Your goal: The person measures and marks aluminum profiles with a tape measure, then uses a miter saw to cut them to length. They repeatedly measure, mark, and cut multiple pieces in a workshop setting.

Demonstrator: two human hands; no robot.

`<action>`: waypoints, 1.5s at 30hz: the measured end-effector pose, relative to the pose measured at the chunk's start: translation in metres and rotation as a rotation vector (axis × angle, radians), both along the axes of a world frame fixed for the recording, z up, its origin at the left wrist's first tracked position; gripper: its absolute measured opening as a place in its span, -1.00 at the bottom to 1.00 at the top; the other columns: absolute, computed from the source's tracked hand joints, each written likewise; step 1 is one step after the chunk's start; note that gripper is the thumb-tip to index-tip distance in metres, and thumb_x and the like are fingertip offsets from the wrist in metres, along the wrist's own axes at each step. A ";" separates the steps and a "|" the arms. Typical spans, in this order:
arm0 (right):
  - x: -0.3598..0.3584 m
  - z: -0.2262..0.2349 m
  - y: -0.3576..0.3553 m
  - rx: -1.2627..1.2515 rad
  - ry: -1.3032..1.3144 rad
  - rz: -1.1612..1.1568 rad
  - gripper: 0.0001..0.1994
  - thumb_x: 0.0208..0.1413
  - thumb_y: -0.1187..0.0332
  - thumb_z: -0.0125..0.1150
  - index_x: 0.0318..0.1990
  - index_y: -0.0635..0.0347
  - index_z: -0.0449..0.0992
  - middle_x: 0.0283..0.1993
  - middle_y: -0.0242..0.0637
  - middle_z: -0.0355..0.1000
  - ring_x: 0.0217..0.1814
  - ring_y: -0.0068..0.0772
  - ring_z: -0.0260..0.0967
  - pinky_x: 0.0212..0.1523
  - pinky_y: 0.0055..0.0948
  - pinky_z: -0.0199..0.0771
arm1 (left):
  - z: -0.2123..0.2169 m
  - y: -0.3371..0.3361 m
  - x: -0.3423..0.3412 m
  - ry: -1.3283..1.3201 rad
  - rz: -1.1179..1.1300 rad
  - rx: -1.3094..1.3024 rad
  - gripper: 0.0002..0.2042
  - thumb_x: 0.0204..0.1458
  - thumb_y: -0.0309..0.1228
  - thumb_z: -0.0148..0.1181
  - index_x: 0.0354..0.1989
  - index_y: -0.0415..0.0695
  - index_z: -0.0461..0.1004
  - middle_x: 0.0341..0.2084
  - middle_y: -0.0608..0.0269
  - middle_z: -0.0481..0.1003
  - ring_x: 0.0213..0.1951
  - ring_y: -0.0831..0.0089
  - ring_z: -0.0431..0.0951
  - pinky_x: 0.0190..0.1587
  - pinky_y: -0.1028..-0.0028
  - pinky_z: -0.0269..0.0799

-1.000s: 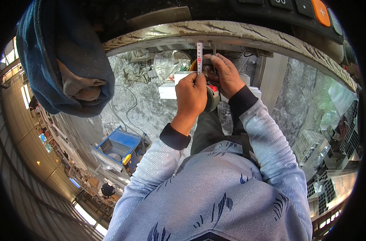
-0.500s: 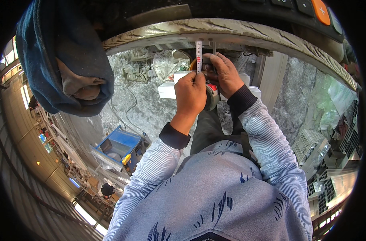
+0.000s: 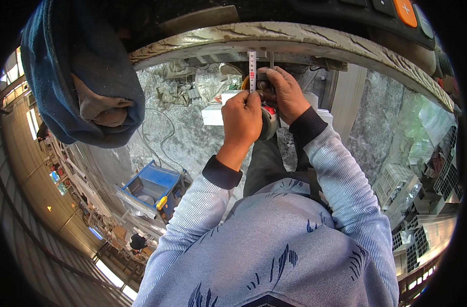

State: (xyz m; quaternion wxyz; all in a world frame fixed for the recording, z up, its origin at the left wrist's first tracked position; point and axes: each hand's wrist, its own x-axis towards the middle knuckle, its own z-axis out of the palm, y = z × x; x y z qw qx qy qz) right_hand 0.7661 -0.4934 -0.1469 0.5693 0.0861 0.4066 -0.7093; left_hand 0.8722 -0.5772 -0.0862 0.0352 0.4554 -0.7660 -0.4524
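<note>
My left hand [image 3: 242,116] is closed around a tape measure, thumb and forefinger pinching the white blade [image 3: 252,69]. That blade runs up to the underside of the worn slab edge [image 3: 233,34]; the round grey body with a red part [image 3: 269,124] hangs between my hands. Close on its right, my right hand [image 3: 290,97] pinches a slim metal bar [image 3: 272,60] with a dark body. My fingers cover much of that tool, so its kind is unclear. An orange-yellow round part [image 3: 246,82] shows just behind the blade.
A dark blue cloth [image 3: 90,61] hangs at the upper left. A calculator with an orange key [image 3: 405,12] lies at the upper right. White boxes [image 3: 213,116] stand below my hands, a blue cart [image 3: 156,176] at left. Crates [image 3: 395,184] and plastic sheeting [image 3: 430,128] are at right.
</note>
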 end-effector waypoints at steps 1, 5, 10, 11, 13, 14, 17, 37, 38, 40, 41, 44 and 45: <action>0.000 0.000 0.000 -0.002 0.008 -0.003 -0.67 0.40 0.17 0.09 0.14 0.19 0.44 -0.29 -0.45 0.33 -0.33 -0.65 0.32 -0.26 -0.67 0.43 | 0.000 0.000 0.000 -0.017 -0.001 -0.001 -0.69 0.23 -0.34 0.12 -0.49 -0.32 0.52 -0.63 -0.12 0.51 -0.58 0.03 0.53 -0.43 0.20 0.40; -0.002 0.001 0.002 -0.003 -0.020 0.015 -0.68 0.40 0.19 0.08 0.13 0.19 0.46 -0.28 -0.45 0.33 -0.32 -0.66 0.30 -0.25 -0.64 0.43 | 0.003 0.000 -0.002 0.011 0.017 0.032 -0.70 0.24 -0.35 0.12 -0.47 -0.33 0.54 -0.64 -0.11 0.51 -0.59 0.08 0.52 -0.44 0.23 0.40; -0.001 0.005 -0.001 0.037 0.028 0.005 -0.68 0.40 0.19 0.07 0.12 0.20 0.46 -0.25 -0.46 0.32 -0.28 -0.67 0.25 -0.20 -0.60 0.43 | 0.003 0.001 -0.001 0.009 0.017 0.038 -0.69 0.24 -0.35 0.11 -0.46 -0.33 0.54 -0.65 -0.10 0.50 -0.60 0.14 0.52 -0.45 0.24 0.39; -0.001 0.007 -0.001 0.037 0.025 0.009 -0.68 0.40 0.19 0.07 0.12 0.20 0.47 -0.24 -0.46 0.31 -0.28 -0.67 0.24 -0.19 -0.59 0.43 | 0.002 0.000 -0.001 0.020 0.009 0.033 -0.69 0.24 -0.34 0.11 -0.46 -0.33 0.54 -0.65 -0.09 0.50 -0.61 0.15 0.52 -0.45 0.25 0.39; 0.002 0.009 -0.004 0.048 0.049 -0.028 -0.71 0.36 0.16 0.08 0.03 0.17 0.47 -0.33 -0.47 0.31 -0.40 -0.67 0.20 -0.37 -0.58 0.31 | -0.001 0.000 0.000 0.033 -0.003 0.026 -0.69 0.24 -0.34 0.11 -0.47 -0.33 0.54 -0.65 -0.08 0.51 -0.61 0.17 0.51 -0.45 0.25 0.39; 0.002 0.010 -0.004 0.039 0.071 -0.054 -0.72 0.34 0.15 0.08 -0.01 0.15 0.47 -0.37 -0.47 0.30 -0.47 -0.67 0.18 -0.45 -0.57 0.26 | -0.003 0.000 0.001 0.044 0.003 0.039 -0.69 0.24 -0.34 0.11 -0.47 -0.33 0.54 -0.66 -0.08 0.50 -0.61 0.17 0.51 -0.45 0.25 0.39; 0.002 0.011 -0.004 0.042 0.041 -0.059 -0.73 0.34 0.15 0.08 -0.02 0.15 0.47 -0.38 -0.47 0.30 -0.47 -0.66 0.18 -0.46 -0.57 0.25 | -0.007 0.000 0.003 0.064 0.024 0.063 -0.68 0.25 -0.34 0.10 -0.47 -0.34 0.54 -0.66 -0.07 0.51 -0.61 0.19 0.50 -0.45 0.26 0.39; 0.002 0.011 -0.005 0.031 0.004 -0.057 -0.73 0.36 0.16 0.08 0.00 0.16 0.46 -0.41 -0.49 0.27 -0.49 -0.67 0.12 -0.47 -0.57 0.21 | -0.008 -0.004 0.004 0.012 -0.010 0.105 -0.70 0.26 -0.39 0.04 -0.33 -0.34 0.66 -0.61 0.26 0.56 -0.54 0.64 0.45 -0.45 0.50 0.34; 0.002 0.011 -0.005 0.031 0.009 -0.057 -0.73 0.36 0.16 0.08 -0.01 0.15 0.46 -0.41 -0.49 0.27 -0.49 -0.67 0.12 -0.47 -0.57 0.20 | -0.008 -0.003 0.004 0.018 0.002 0.102 -0.70 0.25 -0.37 0.06 -0.36 -0.34 0.63 -0.63 0.16 0.55 -0.56 0.50 0.47 -0.45 0.42 0.36; 0.002 0.010 -0.005 0.031 0.009 -0.057 -0.73 0.36 0.16 0.08 -0.01 0.15 0.46 -0.41 -0.49 0.27 -0.49 -0.67 0.12 -0.47 -0.57 0.20 | -0.009 -0.002 0.003 0.028 0.029 0.093 -0.69 0.24 -0.34 0.10 -0.43 -0.34 0.57 -0.66 -0.06 0.51 -0.61 0.23 0.51 -0.45 0.26 0.38; 0.002 0.010 -0.005 0.026 0.021 -0.062 -0.74 0.36 0.16 0.08 -0.01 0.14 0.45 -0.41 -0.50 0.26 -0.48 -0.67 0.11 -0.46 -0.57 0.19 | -0.009 -0.001 0.002 0.046 0.034 0.088 -0.69 0.24 -0.34 0.10 -0.44 -0.34 0.57 -0.66 -0.06 0.51 -0.61 0.22 0.50 -0.45 0.26 0.38; 0.002 0.010 -0.005 0.022 0.013 -0.063 -0.74 0.36 0.15 0.08 -0.01 0.14 0.45 -0.40 -0.49 0.27 -0.48 -0.67 0.12 -0.46 -0.57 0.18 | -0.009 -0.001 0.002 0.064 0.038 0.073 -0.69 0.24 -0.35 0.11 -0.46 -0.34 0.55 -0.67 -0.07 0.50 -0.62 0.19 0.50 -0.46 0.25 0.38; 0.002 0.010 -0.005 0.025 0.007 -0.058 -0.74 0.36 0.15 0.08 -0.01 0.14 0.45 -0.40 -0.49 0.27 -0.48 -0.67 0.12 -0.46 -0.57 0.19 | -0.009 -0.001 0.002 0.056 0.029 0.064 -0.69 0.23 -0.35 0.11 -0.48 -0.34 0.54 -0.67 -0.08 0.49 -0.62 0.18 0.50 -0.46 0.24 0.38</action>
